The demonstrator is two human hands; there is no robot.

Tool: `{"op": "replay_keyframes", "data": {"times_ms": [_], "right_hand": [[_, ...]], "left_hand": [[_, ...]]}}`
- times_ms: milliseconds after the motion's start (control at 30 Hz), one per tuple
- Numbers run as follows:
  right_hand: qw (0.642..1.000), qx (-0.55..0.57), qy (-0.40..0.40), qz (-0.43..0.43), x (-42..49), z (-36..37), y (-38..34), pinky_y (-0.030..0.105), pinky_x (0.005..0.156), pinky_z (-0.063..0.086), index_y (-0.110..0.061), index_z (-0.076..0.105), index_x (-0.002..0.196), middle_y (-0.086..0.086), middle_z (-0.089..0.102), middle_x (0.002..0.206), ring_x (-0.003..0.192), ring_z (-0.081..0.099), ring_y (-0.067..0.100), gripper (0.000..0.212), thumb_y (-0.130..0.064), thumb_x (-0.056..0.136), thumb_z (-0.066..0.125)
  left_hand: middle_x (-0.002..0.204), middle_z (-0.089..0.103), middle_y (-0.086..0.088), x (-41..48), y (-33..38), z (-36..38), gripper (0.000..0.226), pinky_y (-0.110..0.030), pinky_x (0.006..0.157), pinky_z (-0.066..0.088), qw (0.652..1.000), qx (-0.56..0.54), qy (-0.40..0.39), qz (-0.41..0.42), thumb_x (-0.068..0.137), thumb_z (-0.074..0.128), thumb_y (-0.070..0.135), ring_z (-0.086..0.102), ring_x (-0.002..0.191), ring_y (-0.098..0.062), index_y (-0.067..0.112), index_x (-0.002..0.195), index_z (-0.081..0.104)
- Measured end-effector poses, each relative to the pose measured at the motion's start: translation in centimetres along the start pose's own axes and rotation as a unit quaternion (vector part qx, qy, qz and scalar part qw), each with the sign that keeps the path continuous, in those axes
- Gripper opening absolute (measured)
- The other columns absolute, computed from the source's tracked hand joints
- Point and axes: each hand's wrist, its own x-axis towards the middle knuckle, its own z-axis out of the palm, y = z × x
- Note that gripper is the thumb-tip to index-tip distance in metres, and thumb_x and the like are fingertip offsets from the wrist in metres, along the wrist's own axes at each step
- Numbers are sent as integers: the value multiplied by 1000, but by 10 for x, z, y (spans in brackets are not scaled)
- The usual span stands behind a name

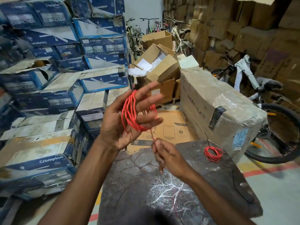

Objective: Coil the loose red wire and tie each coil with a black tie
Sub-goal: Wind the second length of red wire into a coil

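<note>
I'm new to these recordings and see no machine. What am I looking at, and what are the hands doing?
No machine here: a person works with bare hands, and the one picture comes from a camera worn on their head, looking forward and down. The left hand is raised, fingers straight and spread, with red wire looped around them. The right hand, lower, pinches the strand running down from those loops. On the dark surface lies a small red coil with a black tie sticking up from it. Stacked blue boxes and a bicycle stand around.
</note>
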Motion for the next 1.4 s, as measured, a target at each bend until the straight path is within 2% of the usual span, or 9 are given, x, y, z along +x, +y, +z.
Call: {"op": "replay_keyframes", "data": {"times_ms": [100, 267, 433, 533, 700, 867, 967, 1233, 1400], "right_hand": [[997, -42, -41, 50, -25, 7, 12, 23, 45, 30, -20, 51, 84, -12, 34, 58, 47, 29, 6, 38, -47, 107, 36], [972, -216, -94, 8, -56, 2, -13, 26, 58, 34, -26, 56, 80, -12, 45, 60, 57, 40, 4, 41, -48, 109, 38], [932, -338, -126, -31, -65, -20, -79, 43, 68, 49, -33, 51, 102, 3, 60, 81, 73, 56, 23, 27, -53, 107, 34], [910, -403, -56, -81, -56, -47, -111, 49, 70, 52, -36, 51, 106, 0, 64, 82, 74, 61, 19, 30, -58, 104, 31], [899, -406, 29, -163, -31, -81, -142, 34, 68, 50, -33, 65, 101, -11, 64, 85, 79, 61, 11, 23, -47, 104, 47], [929, -271, 96, -234, -1, -64, -144, 16, 74, 47, -13, 70, 99, -14, 69, 89, 86, 66, 1, 13, -20, 103, 60], [946, -224, 89, -216, 10, -41, -131, 21, 68, 51, -17, 69, 100, -11, 68, 88, 82, 65, 3, 15, -26, 103, 57], [971, -201, 40, -124, 4, -5, -87, 31, 57, 40, -20, 64, 93, 3, 53, 66, 60, 48, 15, 27, -35, 109, 48], [977, -199, 39, -69, -8, 15, -60, 27, 56, 34, -17, 62, 87, -10, 47, 53, 49, 42, 2, 33, -33, 110, 45]], "left_hand": [[150, 51, -17, 5, 16, -4, 59, -50, 90, 57, 992, 92, 85, 27, 108, 20, 41, 57, 130, -40, 10, 155, 35], [160, 40, 6, 4, 18, -25, 55, -51, 102, 52, 908, 339, 245, 0, 100, 31, 55, 48, 140, -22, 36, 151, 43], [138, 63, 7, -7, 0, -21, 65, -34, 101, 45, 629, 738, 200, -142, 98, 16, 65, 70, 99, -2, 32, 144, 46], [104, 71, 6, -15, -5, -16, 70, -26, 84, 46, 547, 798, 165, -191, 93, 12, 66, 69, 91, -13, 17, 115, 58], [58, 67, -17, -28, -7, -1, 63, -21, 58, 51, 677, 648, 139, -321, 105, 20, 53, 60, 45, -28, 11, 146, 44], [33, 32, -15, -41, -10, 14, 59, -40, 118, 37, 898, 341, 27, -277, 107, 21, 39, 43, 31, -29, 9, 146, 51], [31, 21, -13, -44, -6, 22, 65, -47, 123, 25, 977, 101, -40, -181, 107, 12, 34, 25, 24, -27, -11, 149, 33], [35, 21, 2, -39, 19, 15, 59, -43, 123, 26, 998, -29, 29, 44, 111, 9, 34, 17, 28, -10, 0, 158, 16], [68, 74, 2, -27, 20, 12, 54, -42, 106, 50, 976, 28, 157, 148, 110, 24, 34, 41, 29, -5, 2, 151, 41]]}}
